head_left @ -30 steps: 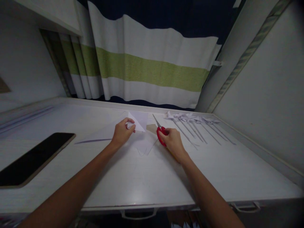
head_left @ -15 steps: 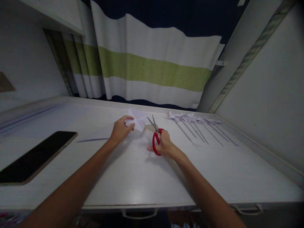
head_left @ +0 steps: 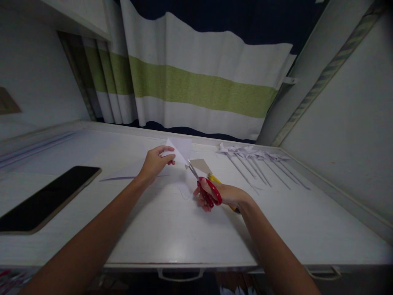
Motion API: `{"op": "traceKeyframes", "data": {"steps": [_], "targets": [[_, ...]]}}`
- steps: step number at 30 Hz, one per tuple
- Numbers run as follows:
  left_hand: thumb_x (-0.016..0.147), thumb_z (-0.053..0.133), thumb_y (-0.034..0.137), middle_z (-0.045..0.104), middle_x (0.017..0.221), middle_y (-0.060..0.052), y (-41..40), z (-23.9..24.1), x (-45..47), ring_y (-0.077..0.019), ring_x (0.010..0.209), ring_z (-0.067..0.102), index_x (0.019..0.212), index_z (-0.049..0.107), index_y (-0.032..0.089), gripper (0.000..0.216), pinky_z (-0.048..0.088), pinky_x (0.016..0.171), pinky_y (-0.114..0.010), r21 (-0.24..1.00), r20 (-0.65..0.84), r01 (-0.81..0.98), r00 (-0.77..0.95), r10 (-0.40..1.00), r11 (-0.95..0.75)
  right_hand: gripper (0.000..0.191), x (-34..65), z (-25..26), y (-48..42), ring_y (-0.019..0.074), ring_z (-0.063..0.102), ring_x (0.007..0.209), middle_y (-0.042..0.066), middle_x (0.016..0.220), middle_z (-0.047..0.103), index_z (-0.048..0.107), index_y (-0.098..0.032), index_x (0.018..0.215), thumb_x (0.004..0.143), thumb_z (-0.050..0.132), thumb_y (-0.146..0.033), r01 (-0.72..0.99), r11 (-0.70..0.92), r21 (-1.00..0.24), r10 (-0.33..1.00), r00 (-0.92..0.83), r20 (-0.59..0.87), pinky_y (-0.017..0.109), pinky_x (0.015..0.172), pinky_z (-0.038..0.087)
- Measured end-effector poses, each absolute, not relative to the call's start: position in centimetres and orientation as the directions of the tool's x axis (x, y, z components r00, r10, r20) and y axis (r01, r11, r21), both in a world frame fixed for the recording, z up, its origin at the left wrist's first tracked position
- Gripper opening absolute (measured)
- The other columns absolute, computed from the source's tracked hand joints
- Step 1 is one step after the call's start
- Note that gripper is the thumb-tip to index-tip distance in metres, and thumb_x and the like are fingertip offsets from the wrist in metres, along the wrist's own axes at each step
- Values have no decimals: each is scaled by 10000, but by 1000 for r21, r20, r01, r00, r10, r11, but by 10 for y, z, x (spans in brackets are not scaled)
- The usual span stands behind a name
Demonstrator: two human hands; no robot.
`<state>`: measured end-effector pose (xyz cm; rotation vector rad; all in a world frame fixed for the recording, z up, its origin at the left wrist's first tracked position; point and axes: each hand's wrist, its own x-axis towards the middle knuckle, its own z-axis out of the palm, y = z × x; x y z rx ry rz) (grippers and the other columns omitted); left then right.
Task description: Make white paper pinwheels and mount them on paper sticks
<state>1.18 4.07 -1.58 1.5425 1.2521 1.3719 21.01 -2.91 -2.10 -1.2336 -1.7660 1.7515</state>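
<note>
My left hand (head_left: 158, 164) pinches a folded piece of white paper (head_left: 181, 148) above the middle of the desk. In my right hand (head_left: 205, 197) is a pair of red-handled scissors (head_left: 209, 193), its blades almost closed and pointing up at the paper's lower right corner. Whether the tips touch the paper I cannot tell. Partly hidden behind my right hand lies a yellow-handled tool (head_left: 214, 178). A small grey-beige card (head_left: 201, 164) rests just beyond the scissors. Pale paper lies on the desk below the blades.
A dark phone or tablet (head_left: 50, 198) lies at the left of the white desk (head_left: 159, 241). Several white paper flowers on thin stems (head_left: 250, 153) are lined up at the back right. A striped curtain (head_left: 196, 84) hangs behind. More paper (head_left: 125, 171) lies beside my left wrist.
The scissors have turned and their blades have closed from wide apart, with my right hand now lower. The paper in my left hand has turned slightly. The yellow-handled tool has come into view.
</note>
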Motion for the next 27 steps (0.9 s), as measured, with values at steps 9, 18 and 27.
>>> {"op": "traceKeyframes", "data": {"steps": [9,18,27], "targets": [[596,601,196,555,524,4,43,-22,13,-74,476,460,843,592,95,267,351,481,-195,967,249,39,44,967,-251,626,211,-21,-28,82,526,483,32,638,555,493,-97,883,670,357,-669,210,-250,-945,758,-565,-326,206,441,404],[599,603,179,542,507,7,40,-22,16,-66,467,453,850,583,66,276,332,477,-192,975,224,-14,71,972,-223,570,208,-17,-29,82,526,485,39,638,557,497,-74,902,760,313,-594,174,-334,-926,740,-560,-372,209,454,404],[604,598,170,545,512,11,36,-22,21,-67,467,458,842,582,70,259,343,484,-191,972,235,12,56,970,-236,563,208,-19,-26,95,522,494,75,680,572,497,-71,950,818,219,-543,172,-337,-926,727,-577,-372,228,464,376]]}}
